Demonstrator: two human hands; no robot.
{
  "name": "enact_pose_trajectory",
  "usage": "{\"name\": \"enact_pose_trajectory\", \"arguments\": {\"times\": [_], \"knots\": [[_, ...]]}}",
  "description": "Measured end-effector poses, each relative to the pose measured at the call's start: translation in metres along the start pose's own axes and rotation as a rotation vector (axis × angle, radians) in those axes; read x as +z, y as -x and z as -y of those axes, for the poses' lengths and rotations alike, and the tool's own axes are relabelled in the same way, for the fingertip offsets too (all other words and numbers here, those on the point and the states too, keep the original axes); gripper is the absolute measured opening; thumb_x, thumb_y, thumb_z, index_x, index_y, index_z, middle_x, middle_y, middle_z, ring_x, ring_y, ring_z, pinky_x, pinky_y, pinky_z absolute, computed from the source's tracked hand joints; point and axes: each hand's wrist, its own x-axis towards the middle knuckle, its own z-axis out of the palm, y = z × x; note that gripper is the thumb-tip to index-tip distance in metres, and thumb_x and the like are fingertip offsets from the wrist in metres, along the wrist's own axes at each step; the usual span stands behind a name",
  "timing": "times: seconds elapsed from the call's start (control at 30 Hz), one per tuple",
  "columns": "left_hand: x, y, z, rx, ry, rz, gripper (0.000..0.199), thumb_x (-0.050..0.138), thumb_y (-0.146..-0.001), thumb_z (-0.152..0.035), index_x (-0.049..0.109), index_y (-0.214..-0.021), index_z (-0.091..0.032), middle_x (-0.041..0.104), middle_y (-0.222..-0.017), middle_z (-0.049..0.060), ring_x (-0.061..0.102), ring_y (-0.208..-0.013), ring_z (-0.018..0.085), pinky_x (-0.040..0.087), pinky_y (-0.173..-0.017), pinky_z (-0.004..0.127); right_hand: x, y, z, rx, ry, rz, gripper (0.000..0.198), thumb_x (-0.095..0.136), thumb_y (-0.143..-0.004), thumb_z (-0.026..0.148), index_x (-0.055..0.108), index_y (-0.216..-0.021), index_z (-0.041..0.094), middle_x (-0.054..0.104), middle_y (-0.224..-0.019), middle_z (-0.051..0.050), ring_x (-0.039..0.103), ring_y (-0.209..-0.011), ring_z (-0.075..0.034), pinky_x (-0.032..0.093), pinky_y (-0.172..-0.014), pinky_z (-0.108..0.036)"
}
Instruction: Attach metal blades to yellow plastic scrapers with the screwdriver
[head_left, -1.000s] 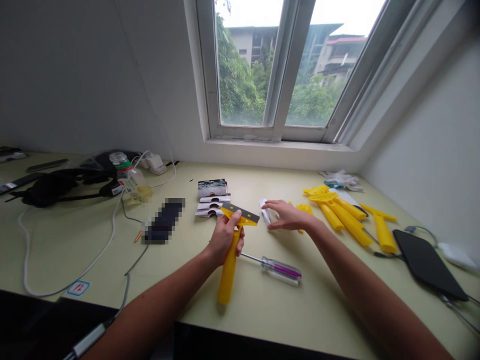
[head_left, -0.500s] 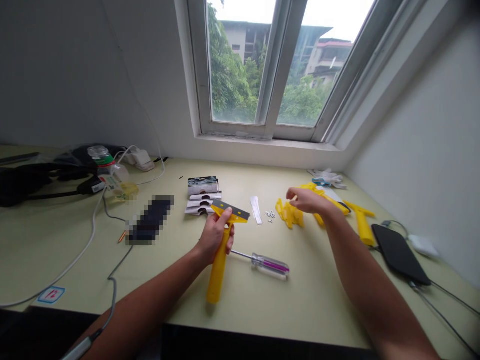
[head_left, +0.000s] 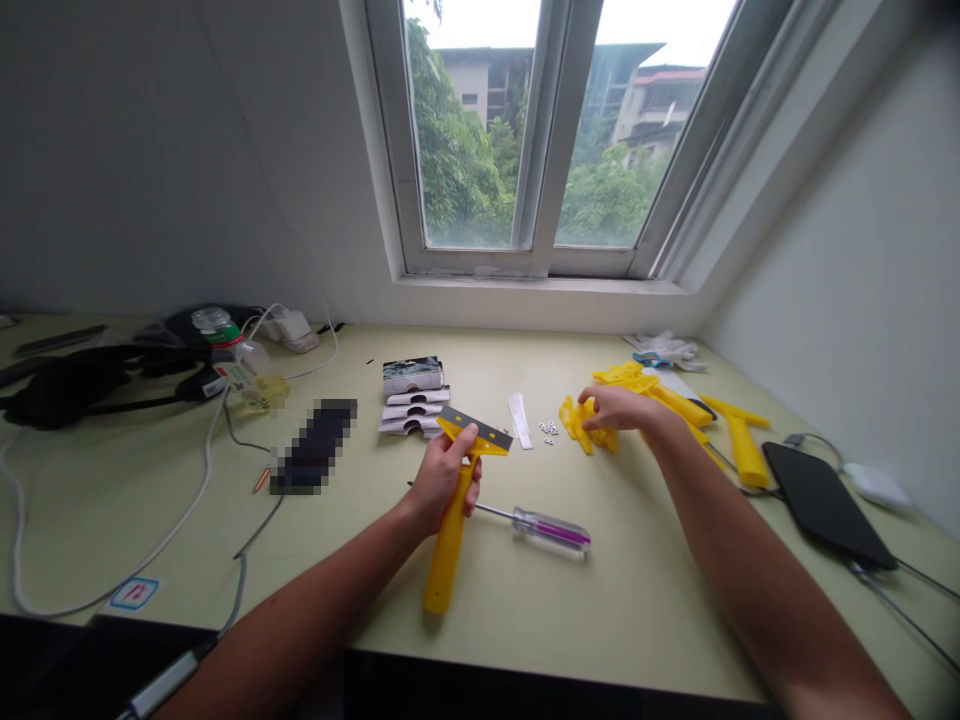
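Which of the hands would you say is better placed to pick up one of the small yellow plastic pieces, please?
Probably the right hand: it is right at the small yellow plastic pieces, whereas the left hand is occupied, gripping the yellow T-shaped plastic scraper.

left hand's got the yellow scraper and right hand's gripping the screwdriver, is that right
No, the right hand is at the small yellow pieces; the head view shows the screwdriver lying on the table. The left hand does hold the yellow scraper.

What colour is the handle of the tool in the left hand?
The handle is bright yellow, best seen in the head view.
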Motion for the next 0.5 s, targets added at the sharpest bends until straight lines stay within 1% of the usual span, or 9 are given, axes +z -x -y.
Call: {"name": "enact_pose_trajectory", "arguments": {"times": [0.1, 0.17, 0.27, 0.4, 0.5], "knots": [[-0.0011, -0.0014, 0.0011, -0.018, 0.013, 0.026, 0.040, 0.062, -0.080, -0.054, 0.043, -0.080, -0.019, 0.054, -0.059, -0.005, 0.044, -0.029, 0.008, 0.033, -0.025, 0.018, -0.0016, 0.0015, 0.0001, -0.023, -0.009, -0.023, 0.039, 0.063, -0.074, 0.034, 0.063, -0.108, 0.016, 0.065, -0.114, -0.014, 0.063, -0.101, -0.028, 0.049, -0.080, -0.034], [-0.0018, -0.0020, 0.0018, -0.030, 0.017, 0.042, 0.041, 0.062, -0.079, -0.055, 0.043, -0.079, -0.020, 0.054, -0.059, -0.005, 0.044, -0.029, 0.007, 0.033, -0.025, 0.018, -0.0027, 0.0024, 0.0000, -0.036, -0.020, -0.027, 0.037, 0.061, -0.076, 0.035, 0.063, -0.107, 0.016, 0.065, -0.115, -0.014, 0.063, -0.100, -0.027, 0.049, -0.081, -0.034], [-0.0022, -0.0020, 0.0019, -0.049, 0.012, 0.057, 0.043, 0.062, -0.078, -0.057, 0.043, -0.078, -0.019, 0.053, -0.059, -0.004, 0.044, -0.030, 0.007, 0.032, -0.025, 0.018, -0.0024, 0.0020, -0.0026, -0.064, -0.040, 0.007, 0.045, 0.064, -0.073, 0.042, 0.063, -0.112, 0.019, 0.065, -0.117, -0.012, 0.064, -0.100, -0.026, 0.049, -0.084, -0.034], [-0.0019, -0.0018, 0.0008, -0.086, 0.012, 0.053, 0.043, 0.061, -0.078, -0.058, 0.043, -0.076, -0.019, 0.052, -0.058, -0.004, 0.043, -0.030, 0.007, 0.032, -0.025, 0.018, 0.0029, -0.0037, -0.0080, -0.106, -0.040, 0.036, 0.060, 0.075, -0.060, 0.050, 0.064, -0.113, 0.023, 0.064, -0.117, -0.011, 0.063, -0.102, -0.031, 0.050, -0.084, -0.037], [-0.0021, -0.0026, 0.0005, -0.109, 0.012, 0.046, 0.043, 0.062, -0.078, -0.058, 0.043, -0.075, -0.019, 0.051, -0.057, -0.004, 0.043, -0.029, 0.007, 0.032, -0.025, 0.019, 0.0057, -0.0073, -0.0084, -0.119, -0.029, 0.033, 0.058, 0.077, -0.056, 0.049, 0.066, -0.107, 0.023, 0.064, -0.112, -0.012, 0.063, -0.100, -0.032, 0.050, -0.082, -0.038]]}}
